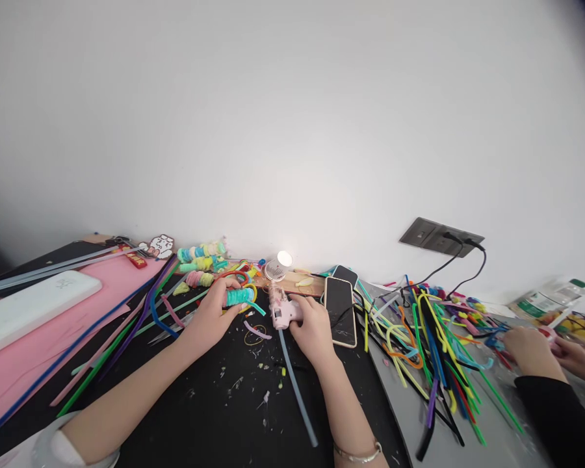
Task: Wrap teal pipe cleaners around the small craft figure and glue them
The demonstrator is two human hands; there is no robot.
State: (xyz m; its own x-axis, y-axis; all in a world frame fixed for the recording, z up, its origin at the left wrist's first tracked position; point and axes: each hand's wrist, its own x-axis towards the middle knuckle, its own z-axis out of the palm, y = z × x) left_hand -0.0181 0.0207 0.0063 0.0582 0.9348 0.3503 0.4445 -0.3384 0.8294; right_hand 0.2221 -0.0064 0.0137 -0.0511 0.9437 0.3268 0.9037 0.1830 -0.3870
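My left hand (214, 315) pinches a coil of turquoise pipe cleaner (240, 297), whose loose end sticks out to the right. My right hand (312, 325) is wrapped around the handle of a pale pink hot glue gun (280, 313). The gun points away from me, and a long grey glue stick (297, 387) juts from its back. Just beyond the gun's nozzle is a small lit lamp (277, 263). Scissors with red and yellow handles (234, 276) lie partly hidden behind my left hand. Wound pipe-cleaner pieces (199, 279) sit to its left.
Two phones lie right of the gun, the nearer a dark-screened one (340, 309). A pile of pipe cleaners (443, 364) covers the grey table, where another person's hands (536, 351) work. Pink sheets (112, 279) and a white case (43, 312) lie left. Cords hang from a wall socket (433, 237).
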